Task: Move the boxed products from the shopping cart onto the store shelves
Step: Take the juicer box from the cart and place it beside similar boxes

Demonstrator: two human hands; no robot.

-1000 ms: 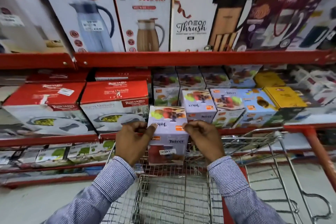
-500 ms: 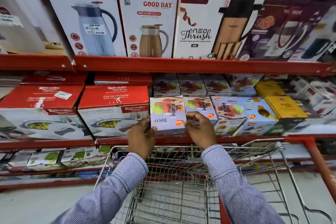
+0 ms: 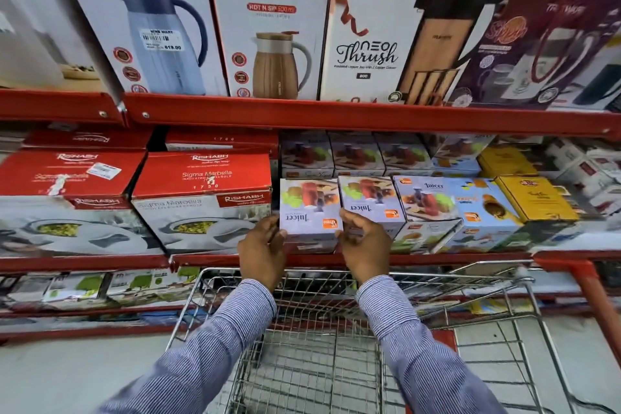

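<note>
A lilac Juicer box (image 3: 307,208) with fruit pictures sits at the front of the middle red shelf (image 3: 437,258), between a red Rishabh casserole box (image 3: 205,198) and another Juicer box (image 3: 369,202). My left hand (image 3: 262,250) presses its left side and my right hand (image 3: 364,245) its right front corner. Both hands grip the box from the front. The wire shopping cart (image 3: 302,346) stands below my arms; no boxes show in the part of its basket that I can see.
More Juicer boxes (image 3: 430,198) and yellow boxes (image 3: 534,198) fill the shelf to the right. Tall jug and flask boxes (image 3: 268,30) stand on the upper shelf. A lower shelf (image 3: 84,289) holds flat boxes. A red upright (image 3: 601,299) stands at the right.
The Juicer box rose from above the cart and went onto the middle shelf, tipped so its top faces me. Both hands moved up and forward with it.
</note>
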